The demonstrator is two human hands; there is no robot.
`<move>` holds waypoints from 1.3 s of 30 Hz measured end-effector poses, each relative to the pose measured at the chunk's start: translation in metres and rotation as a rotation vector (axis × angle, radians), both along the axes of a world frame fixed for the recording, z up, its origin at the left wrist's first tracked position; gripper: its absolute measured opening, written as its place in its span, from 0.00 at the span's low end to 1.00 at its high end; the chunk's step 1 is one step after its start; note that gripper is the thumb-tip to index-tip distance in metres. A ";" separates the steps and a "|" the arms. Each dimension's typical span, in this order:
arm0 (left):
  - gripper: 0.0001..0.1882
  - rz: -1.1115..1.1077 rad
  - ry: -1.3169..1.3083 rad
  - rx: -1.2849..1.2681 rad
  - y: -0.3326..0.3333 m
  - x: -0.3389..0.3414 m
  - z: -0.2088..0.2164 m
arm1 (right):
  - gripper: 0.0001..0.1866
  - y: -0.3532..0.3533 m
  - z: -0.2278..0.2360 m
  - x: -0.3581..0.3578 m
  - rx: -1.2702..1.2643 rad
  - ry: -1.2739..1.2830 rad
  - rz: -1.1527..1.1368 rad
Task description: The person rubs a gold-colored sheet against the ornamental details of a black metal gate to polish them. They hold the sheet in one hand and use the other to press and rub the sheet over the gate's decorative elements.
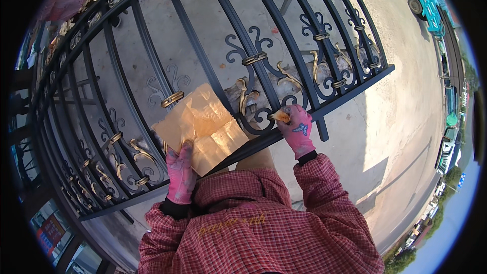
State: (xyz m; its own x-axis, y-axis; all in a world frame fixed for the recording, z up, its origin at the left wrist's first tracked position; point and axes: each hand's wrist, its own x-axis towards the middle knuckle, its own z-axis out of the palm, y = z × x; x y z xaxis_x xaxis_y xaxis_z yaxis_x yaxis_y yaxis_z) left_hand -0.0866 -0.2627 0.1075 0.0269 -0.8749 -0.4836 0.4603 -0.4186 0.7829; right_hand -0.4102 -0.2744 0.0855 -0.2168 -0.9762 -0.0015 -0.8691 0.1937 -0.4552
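My left hand (181,175), in a pink glove, grips the lower edge of a creased brown sheet of cardboard (205,124) with a shiny gold smear, its thumb on top. In my right hand (298,131), also pink-gloved, the fingers pinch a small tan, gold-stained wad (280,116); its exact kind I cannot make out. That hand is at the near rail of a black metal railing panel (350,91), beside a curled scroll (264,122). Leaf ornaments (248,94) and collars (254,59) on the bars carry gold colour. The cardboard hides part of the bars behind it.
The railing lies across the view over a concrete floor (335,147), raised on supports, one resembling a rough log (236,91). A teal truck (423,2) stands at the far right. Dark beams (38,193) are at the left, and a reddish cover (66,0) sits upper left.
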 end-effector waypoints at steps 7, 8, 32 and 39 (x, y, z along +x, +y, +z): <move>0.16 0.045 0.027 0.014 0.004 0.009 0.011 | 0.18 0.000 -0.003 0.015 -0.042 0.153 0.053; 0.16 0.053 0.022 0.026 0.005 0.011 0.009 | 0.18 -0.001 -0.006 0.015 0.002 0.168 0.023; 0.15 0.065 -0.026 0.030 0.014 0.030 -0.013 | 0.20 0.020 -0.020 0.015 -0.166 0.155 -0.062; 0.10 0.017 0.012 0.013 0.012 0.024 -0.013 | 0.21 0.026 -0.028 0.017 -0.165 0.198 0.028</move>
State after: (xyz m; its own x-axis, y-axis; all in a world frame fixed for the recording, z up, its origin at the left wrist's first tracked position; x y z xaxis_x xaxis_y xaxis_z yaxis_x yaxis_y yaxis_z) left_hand -0.0623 -0.2511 0.0941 0.0360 -0.8681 -0.4951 0.4772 -0.4204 0.7717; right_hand -0.3934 -0.2480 0.0575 -0.1702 -0.9653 0.1982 -0.9483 0.1057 -0.2992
